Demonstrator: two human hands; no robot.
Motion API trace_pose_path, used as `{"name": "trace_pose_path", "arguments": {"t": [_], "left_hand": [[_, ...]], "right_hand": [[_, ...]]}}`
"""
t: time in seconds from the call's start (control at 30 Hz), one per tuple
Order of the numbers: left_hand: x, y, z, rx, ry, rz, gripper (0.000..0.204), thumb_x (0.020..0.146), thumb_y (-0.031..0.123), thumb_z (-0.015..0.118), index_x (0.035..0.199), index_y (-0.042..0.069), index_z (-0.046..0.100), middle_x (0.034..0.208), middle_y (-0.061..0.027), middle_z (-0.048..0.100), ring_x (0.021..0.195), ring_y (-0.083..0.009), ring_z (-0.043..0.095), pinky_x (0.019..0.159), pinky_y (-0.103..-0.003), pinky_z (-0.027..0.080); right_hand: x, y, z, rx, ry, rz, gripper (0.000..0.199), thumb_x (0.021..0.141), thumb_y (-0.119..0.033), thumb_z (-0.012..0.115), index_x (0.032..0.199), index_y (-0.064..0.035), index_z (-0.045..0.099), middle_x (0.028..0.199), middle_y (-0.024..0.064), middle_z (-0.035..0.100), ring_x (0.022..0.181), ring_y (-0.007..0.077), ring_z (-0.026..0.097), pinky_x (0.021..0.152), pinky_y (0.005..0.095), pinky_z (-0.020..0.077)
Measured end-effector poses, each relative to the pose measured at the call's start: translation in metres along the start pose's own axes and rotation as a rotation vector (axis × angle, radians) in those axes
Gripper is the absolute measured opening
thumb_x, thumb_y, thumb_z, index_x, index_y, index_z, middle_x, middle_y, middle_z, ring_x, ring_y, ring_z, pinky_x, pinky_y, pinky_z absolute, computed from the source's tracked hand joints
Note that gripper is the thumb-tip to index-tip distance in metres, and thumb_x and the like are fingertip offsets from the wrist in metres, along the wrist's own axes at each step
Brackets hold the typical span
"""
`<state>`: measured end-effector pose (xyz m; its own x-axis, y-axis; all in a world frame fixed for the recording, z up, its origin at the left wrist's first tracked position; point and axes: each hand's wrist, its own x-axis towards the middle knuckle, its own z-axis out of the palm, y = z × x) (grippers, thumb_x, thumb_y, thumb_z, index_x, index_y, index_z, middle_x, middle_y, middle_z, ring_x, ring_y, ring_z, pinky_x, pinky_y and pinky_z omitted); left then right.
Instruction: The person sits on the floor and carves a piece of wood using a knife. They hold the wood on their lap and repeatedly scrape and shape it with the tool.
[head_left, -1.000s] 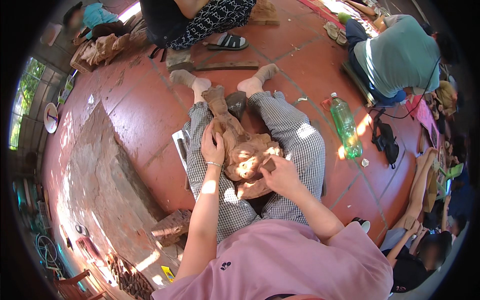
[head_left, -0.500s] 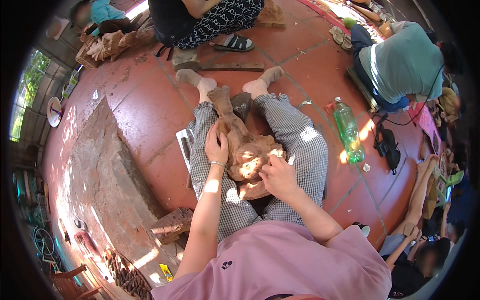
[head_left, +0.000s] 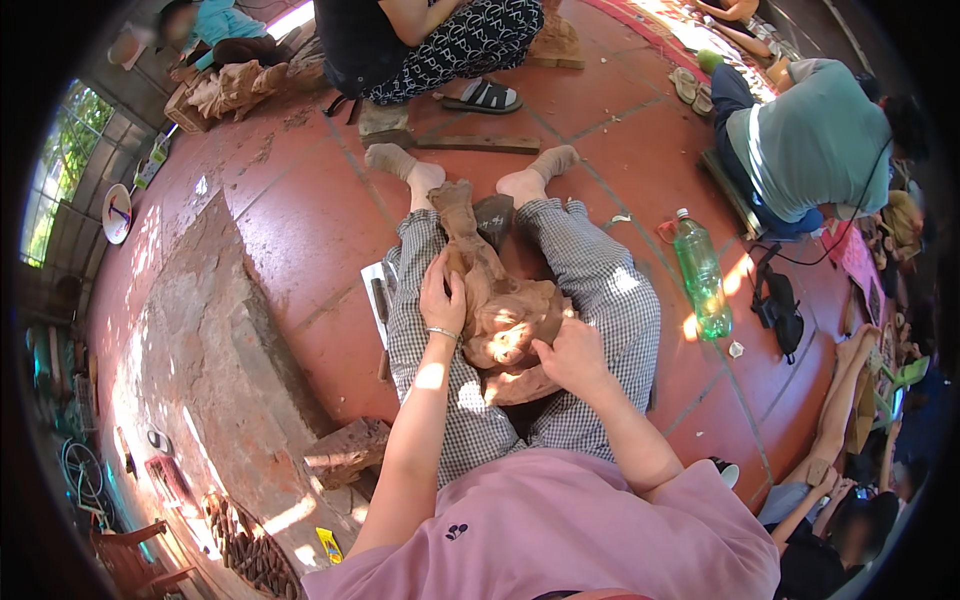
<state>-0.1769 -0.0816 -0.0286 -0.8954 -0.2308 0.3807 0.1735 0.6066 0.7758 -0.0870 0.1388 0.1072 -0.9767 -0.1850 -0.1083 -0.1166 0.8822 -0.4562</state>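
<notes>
A reddish-brown wood carving (head_left: 487, 290) lies between my thighs, its narrow end pointing away from me and its rounded, sunlit end near my lap. My left hand (head_left: 440, 298) rests on its left side with fingers stretched out and thumb apart. At the near right edge of the carving is my right hand (head_left: 577, 358), closed with the fingers curled under; what they hold, if anything, is hidden. A dark block (head_left: 494, 218) stands beside the narrow end, between my shins.
A long rough slab (head_left: 225, 330) and a wood chunk (head_left: 348, 452) lie to my left. Beyond my feet is a wooden-handled tool (head_left: 478, 144). On the right stand a green bottle (head_left: 702, 275) and a black bag (head_left: 777, 305). Several people sit around.
My right hand has shifted slightly right and down along the carving, uncovering more of its rounded end. My left hand stays on the carving's side. The whole view has moved a little.
</notes>
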Motion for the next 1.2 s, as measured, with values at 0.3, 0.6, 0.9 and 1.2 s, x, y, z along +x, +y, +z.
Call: {"name": "trace_pose_path", "arguments": {"t": [0.3,0.6,0.9,1.2], "left_hand": [[-0.001,0.0,-0.001,0.018,0.006,-0.001,0.041,0.094,0.013,0.055,0.134,0.003,0.059,0.132,-0.0185,0.062,0.122,-0.0363,0.059,0.103,-0.043,0.048],[0.0,-0.001,-0.002,0.005,-0.004,-0.005,0.038,0.096,0.013,0.055,0.132,0.001,0.059,0.132,-0.0179,0.063,0.122,-0.0334,0.06,0.103,-0.039,0.047],[-0.002,0.0,-0.003,0.001,-0.004,-0.008,0.04,0.096,0.013,0.055,0.134,0.002,0.059,0.132,-0.0183,0.063,0.122,-0.0338,0.06,0.104,-0.039,0.046],[-0.001,0.0,0.002,-0.005,0.013,-0.055,0.041,0.092,0.016,0.058,0.131,0.003,0.06,0.134,-0.0221,0.06,0.124,-0.0386,0.058,0.105,-0.043,0.046]], "right_hand": [[-0.008,-0.003,0.004,0.002,0.132,-0.174,0.021,0.083,-0.023,0.073,0.085,-0.0028,0.067,0.089,0.0101,0.062,0.091,0.0285,0.065,0.079,0.0398,0.0532],[-0.015,0.0,0.007,0.124,0.268,-0.261,0.016,0.083,-0.016,0.072,0.086,-0.0011,0.067,0.081,0.0114,0.06,0.08,0.0324,0.064,0.073,0.0394,0.054],[-0.018,-0.002,0.003,0.248,0.301,-0.262,0.013,0.081,-0.012,0.074,0.084,-0.0025,0.065,0.083,0.0111,0.06,0.078,0.0335,0.063,0.07,0.0409,0.0534],[-0.015,0.013,0.011,0.278,0.272,-0.295,0.015,0.079,-0.004,0.076,0.088,-0.0009,0.065,0.087,0.0142,0.065,0.081,0.035,0.067,0.072,0.0409,0.0545]]}}
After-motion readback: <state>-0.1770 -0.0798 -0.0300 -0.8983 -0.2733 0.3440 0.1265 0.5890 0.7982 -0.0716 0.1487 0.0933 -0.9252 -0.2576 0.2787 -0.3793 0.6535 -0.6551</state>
